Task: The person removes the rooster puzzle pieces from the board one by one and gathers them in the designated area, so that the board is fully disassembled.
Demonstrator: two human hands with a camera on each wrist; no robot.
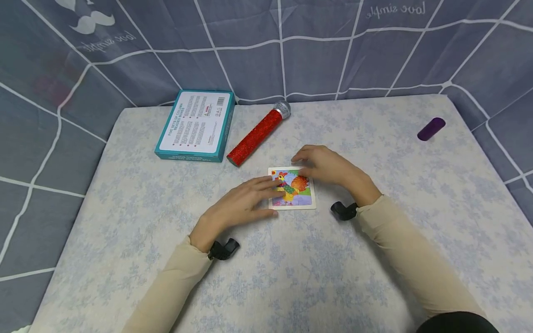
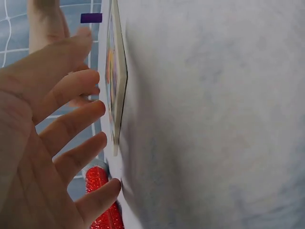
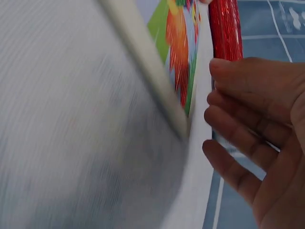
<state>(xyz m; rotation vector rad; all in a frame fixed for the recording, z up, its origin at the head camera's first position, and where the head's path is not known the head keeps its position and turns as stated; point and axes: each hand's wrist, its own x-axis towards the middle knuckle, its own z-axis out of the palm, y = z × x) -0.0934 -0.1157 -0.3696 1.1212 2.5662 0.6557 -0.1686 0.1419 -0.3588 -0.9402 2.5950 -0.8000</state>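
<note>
A small square picture board (image 1: 306,200) with a pale rim lies flat on the table, showing a colourful rooster. My left hand (image 1: 243,201) reaches over its left side, fingers spread and nearly straight, covering part of the picture. At the far right corner is my right hand (image 1: 326,166), its fingers loosely bent and nothing held in them. In the left wrist view the spread fingers (image 2: 71,126) stand beside the board's edge (image 2: 120,81). The right wrist view shows a gap between the right fingers (image 3: 238,131) and the board (image 3: 178,47).
Behind the board lies a red glittery microphone (image 1: 258,138) with a silver head. A teal and white box (image 1: 193,122) is at the back left. Toward the back right is a purple cylinder (image 1: 431,129). A grey checked curtain (image 1: 250,69) hangs behind the patterned table (image 1: 291,277).
</note>
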